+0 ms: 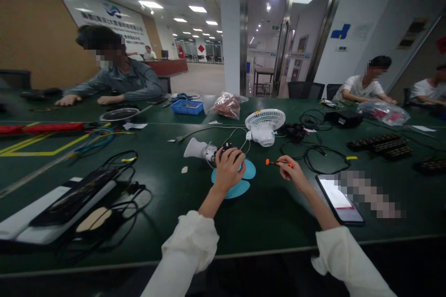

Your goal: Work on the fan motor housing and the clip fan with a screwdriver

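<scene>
My left hand point(230, 167) is closed over a black fan motor point(224, 146), largely hidden under my fingers. Light blue fan blades point(239, 189) lie beneath that hand on the table. Left of it a white fan base point(195, 148) lies on its side, touching or very near the motor. My right hand point(291, 172) pinches a small orange and black screwdriver point(275, 163), held level above the table and pointing left, apart from the fan parts. Beyond both hands rests a white fan guard point(265, 123) with a cord beside it.
Cables point(324, 158) and a phone point(341, 199) lie to the right. A blue tray point(187, 106) and a plastic bag point(227, 105) stand farther back. At left are a keyboard-like black device point(75, 197) and tangled wires. Co-workers point(114, 69) sit across the green table point(272, 227).
</scene>
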Action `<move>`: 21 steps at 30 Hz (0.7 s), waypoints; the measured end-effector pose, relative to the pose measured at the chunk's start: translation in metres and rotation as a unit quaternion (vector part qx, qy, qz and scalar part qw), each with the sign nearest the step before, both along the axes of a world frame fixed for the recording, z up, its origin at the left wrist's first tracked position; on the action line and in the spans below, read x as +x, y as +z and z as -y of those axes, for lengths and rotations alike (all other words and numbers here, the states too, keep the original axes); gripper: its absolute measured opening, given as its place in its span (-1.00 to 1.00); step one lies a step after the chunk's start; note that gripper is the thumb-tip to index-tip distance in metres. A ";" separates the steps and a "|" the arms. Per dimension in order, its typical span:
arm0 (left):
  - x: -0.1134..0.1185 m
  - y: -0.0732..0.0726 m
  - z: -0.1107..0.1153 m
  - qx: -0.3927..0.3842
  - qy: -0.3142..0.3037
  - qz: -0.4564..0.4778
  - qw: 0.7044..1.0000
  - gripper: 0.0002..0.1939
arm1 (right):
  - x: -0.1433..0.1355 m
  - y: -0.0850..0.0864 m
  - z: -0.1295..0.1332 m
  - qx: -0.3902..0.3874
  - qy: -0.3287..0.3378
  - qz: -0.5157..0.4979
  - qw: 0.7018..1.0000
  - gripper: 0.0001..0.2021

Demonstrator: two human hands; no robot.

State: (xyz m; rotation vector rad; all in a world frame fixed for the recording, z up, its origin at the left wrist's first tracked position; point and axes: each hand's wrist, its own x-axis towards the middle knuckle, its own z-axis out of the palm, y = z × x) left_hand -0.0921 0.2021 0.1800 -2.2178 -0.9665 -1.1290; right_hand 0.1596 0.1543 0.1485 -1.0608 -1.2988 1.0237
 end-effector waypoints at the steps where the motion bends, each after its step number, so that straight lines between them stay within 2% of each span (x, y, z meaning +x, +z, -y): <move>1: 0.000 0.000 0.000 -0.001 0.001 -0.005 1.000 -0.79 | 0.000 -0.001 -0.001 0.002 -0.004 0.006 1.000 -0.73; 9: -0.001 -0.003 -0.004 0.013 -0.014 0.006 1.000 -0.80 | -0.005 -0.007 -0.001 0.012 -0.065 0.038 0.997 -0.71; 16: -0.006 -0.005 -0.007 0.012 -0.024 0.025 0.999 -0.78 | -0.004 -0.006 0.004 -0.017 -0.010 -0.018 1.000 -0.66; 21: -0.007 -0.009 -0.007 0.023 -0.028 0.029 0.999 -0.79 | 0.000 -0.006 0.011 -0.059 -0.048 0.010 0.997 -0.79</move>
